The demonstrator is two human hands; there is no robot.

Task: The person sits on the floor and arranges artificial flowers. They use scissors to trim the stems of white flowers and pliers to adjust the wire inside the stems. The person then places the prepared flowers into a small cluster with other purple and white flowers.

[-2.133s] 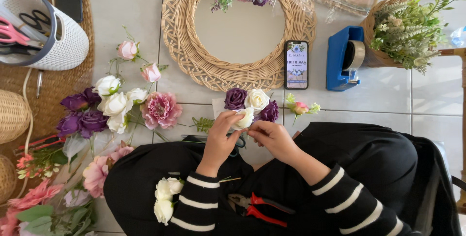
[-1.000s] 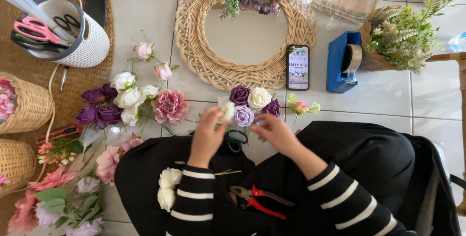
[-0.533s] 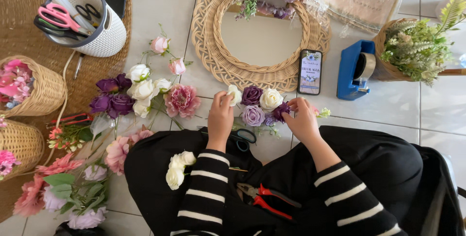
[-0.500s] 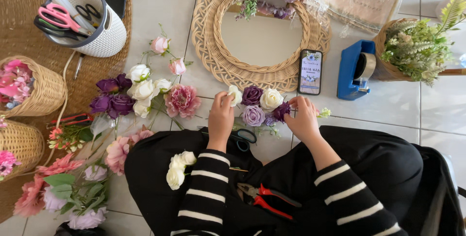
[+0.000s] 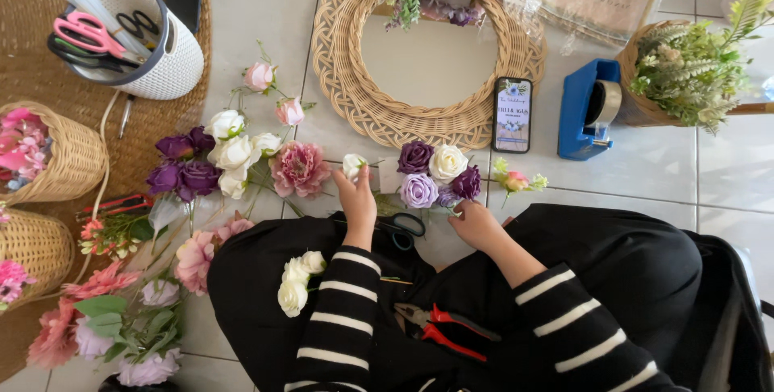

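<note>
White rosebud (image 5: 353, 165) sits pinched in the left hand (image 5: 358, 203). Right hand (image 5: 476, 225) fingers pinch a stem under the purple-and-white rose cluster (image 5: 439, 174).

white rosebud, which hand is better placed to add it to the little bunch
Left, probably: the left hand already holds the white rosebud beside the bunch, while the right hand steadies the stems.

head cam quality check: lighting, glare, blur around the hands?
Head view: soft, even daylight with only faint shadows on the tiles; mild sheen on the phone screen, no hard glare; left hand with its small white rose and right hand by the purple-and-white cluster are sharp, without motion blur; slight wide-angle stretch at edges.
</note>
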